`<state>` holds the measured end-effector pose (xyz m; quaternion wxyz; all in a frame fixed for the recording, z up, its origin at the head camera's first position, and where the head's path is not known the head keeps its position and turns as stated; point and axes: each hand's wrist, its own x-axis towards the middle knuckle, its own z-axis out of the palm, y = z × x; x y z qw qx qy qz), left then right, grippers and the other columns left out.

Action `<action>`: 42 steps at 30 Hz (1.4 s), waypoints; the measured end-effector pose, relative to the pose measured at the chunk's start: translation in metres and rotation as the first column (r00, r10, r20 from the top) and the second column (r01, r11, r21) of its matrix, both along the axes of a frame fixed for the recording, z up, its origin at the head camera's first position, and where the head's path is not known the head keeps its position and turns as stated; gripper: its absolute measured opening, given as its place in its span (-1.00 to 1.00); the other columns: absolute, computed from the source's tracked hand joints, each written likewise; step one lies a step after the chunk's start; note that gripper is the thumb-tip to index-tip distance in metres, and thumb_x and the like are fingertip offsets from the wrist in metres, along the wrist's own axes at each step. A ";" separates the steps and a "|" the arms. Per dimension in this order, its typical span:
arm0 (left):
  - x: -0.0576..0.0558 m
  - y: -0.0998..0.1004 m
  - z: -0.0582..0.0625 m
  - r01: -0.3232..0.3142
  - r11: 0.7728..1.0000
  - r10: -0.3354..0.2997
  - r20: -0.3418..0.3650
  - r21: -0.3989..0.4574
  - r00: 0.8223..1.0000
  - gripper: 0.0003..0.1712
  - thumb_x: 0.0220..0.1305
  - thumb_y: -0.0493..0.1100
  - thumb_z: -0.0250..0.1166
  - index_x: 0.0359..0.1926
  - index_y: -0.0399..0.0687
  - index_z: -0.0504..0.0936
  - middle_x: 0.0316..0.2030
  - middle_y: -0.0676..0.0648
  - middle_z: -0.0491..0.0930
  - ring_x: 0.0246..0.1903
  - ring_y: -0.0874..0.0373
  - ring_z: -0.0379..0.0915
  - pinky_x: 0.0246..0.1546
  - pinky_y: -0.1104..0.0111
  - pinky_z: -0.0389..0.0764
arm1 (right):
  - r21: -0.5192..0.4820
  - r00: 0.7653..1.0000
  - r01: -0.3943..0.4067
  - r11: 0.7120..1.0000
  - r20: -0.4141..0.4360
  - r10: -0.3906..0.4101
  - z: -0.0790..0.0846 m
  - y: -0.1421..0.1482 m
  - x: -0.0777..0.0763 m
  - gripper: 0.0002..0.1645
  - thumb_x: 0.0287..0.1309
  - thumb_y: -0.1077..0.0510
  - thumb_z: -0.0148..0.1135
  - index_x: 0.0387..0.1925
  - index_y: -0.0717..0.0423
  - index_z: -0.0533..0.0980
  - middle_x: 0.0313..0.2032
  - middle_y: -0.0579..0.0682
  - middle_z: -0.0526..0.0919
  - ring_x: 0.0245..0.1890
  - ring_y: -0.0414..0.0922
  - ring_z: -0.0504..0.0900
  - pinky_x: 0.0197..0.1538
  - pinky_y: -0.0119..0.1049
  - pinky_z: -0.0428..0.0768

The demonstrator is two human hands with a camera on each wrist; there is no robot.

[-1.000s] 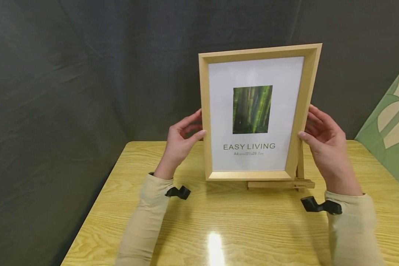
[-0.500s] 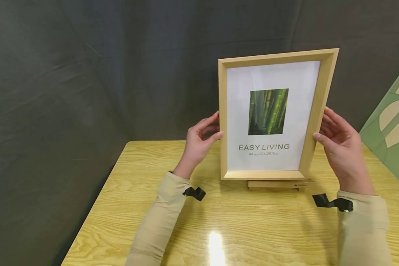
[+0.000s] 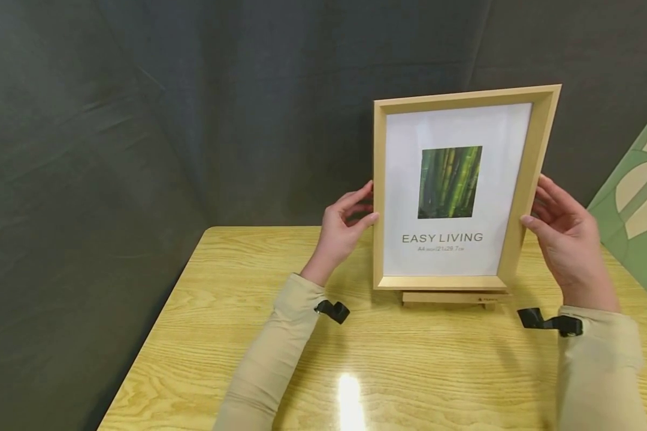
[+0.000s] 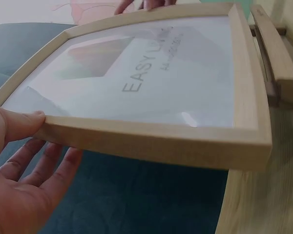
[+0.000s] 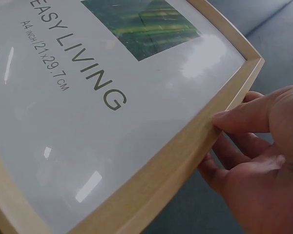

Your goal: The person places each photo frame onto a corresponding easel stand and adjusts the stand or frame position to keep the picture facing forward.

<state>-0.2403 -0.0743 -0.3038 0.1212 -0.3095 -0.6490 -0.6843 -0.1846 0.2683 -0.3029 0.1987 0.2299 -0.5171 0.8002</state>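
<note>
A light wooden picture frame (image 3: 446, 282) with a white sheet, a bamboo photo and the words EASY LIVING stands upright between both hands. My left hand (image 3: 343, 227) pinches its left side, thumb on the front edge and fingers behind, as the left wrist view also shows. On the opposite side my right hand (image 3: 571, 239) grips the edge the same way. Just below the frame's bottom edge shows the ledge of a small wooden easel (image 3: 453, 297); the frame hides the rest of it. In the left wrist view the easel ledge (image 4: 278, 48) lies close beside the frame's bottom edge.
The wood-grain table (image 3: 237, 287) carries the easel. A dark cloth (image 3: 280, 120) hangs behind and to the left. At the right stands a panel with green leaf shapes (image 3: 638, 221). Black wrist straps (image 3: 550, 323) stick out from the sleeves.
Both hands have moved the picture frame to the right and slightly down, so it now stands over the easel. The easel upright, visible at the right earlier, is now hidden behind it.
</note>
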 end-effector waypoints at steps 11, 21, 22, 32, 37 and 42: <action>0.011 0.018 0.011 0.027 1.000 -0.026 0.021 -0.013 0.999 -0.38 0.17 -0.51 0.27 0.27 -0.33 0.39 0.06 -0.35 0.43 -0.07 -0.15 0.51 -0.14 0.31 0.62 | -0.063 1.000 -0.003 0.998 -0.001 0.003 -0.006 0.015 -0.002 -0.24 0.05 0.79 -0.17 0.33 0.47 0.18 0.15 0.24 0.48 0.06 0.01 0.54 -0.07 -0.39 0.60; 0.020 0.023 0.015 0.020 0.999 -0.019 0.037 -0.036 0.999 -0.40 0.19 -0.51 0.25 0.27 -0.37 0.37 0.06 -0.36 0.43 -0.06 -0.19 0.50 -0.08 0.06 0.59 | -0.079 0.999 -0.006 0.997 0.045 0.010 -0.013 0.022 -0.003 -0.24 0.06 0.78 -0.14 0.33 0.44 0.19 0.15 0.23 0.48 0.07 -0.01 0.54 -0.07 -0.39 0.60; 0.020 0.024 0.014 0.018 0.999 -0.017 0.036 -0.036 0.999 -0.40 0.19 -0.52 0.24 0.28 -0.37 0.37 0.05 -0.36 0.43 -0.06 -0.20 0.50 -0.07 0.03 0.58 | -0.078 0.999 -0.009 0.997 0.046 0.012 -0.014 0.022 -0.003 -0.24 0.06 0.78 -0.14 0.33 0.44 0.19 0.15 0.23 0.48 0.07 -0.02 0.54 -0.07 -0.39 0.60; 0.018 0.025 0.010 0.010 0.998 -0.007 0.043 -0.054 0.999 -0.40 0.23 -0.48 0.23 0.30 -0.34 0.35 0.06 -0.35 0.43 -0.04 -0.19 0.48 -0.11 0.32 0.61 | -0.068 0.998 -0.019 0.998 0.062 0.023 -0.017 0.024 -0.006 -0.24 0.07 0.77 -0.13 0.34 0.42 0.19 0.14 0.21 0.48 0.06 -0.04 0.54 -0.08 -0.40 0.60; 0.015 0.026 0.008 0.021 0.999 -0.019 0.035 -0.045 0.999 -0.40 0.22 -0.48 0.23 0.30 -0.35 0.35 0.07 -0.36 0.43 -0.03 -0.21 0.48 -0.08 0.30 0.60 | -0.061 0.997 -0.022 0.998 0.070 0.026 -0.017 0.025 -0.007 -0.25 0.09 0.75 -0.13 0.34 0.41 0.19 0.13 0.19 0.48 0.03 -0.05 0.55 -0.08 -0.41 0.60; 0.015 0.024 0.008 0.042 0.998 -0.040 0.055 -0.037 0.998 -0.39 0.23 -0.50 0.21 0.31 -0.37 0.32 0.10 -0.36 0.43 -0.02 -0.23 0.47 -0.08 0.30 0.59 | -0.055 0.995 -0.020 0.998 0.093 0.025 -0.018 0.025 -0.008 -0.24 0.10 0.73 -0.11 0.35 0.37 0.21 0.12 0.16 0.47 0.02 -0.06 0.54 -0.06 -0.41 0.59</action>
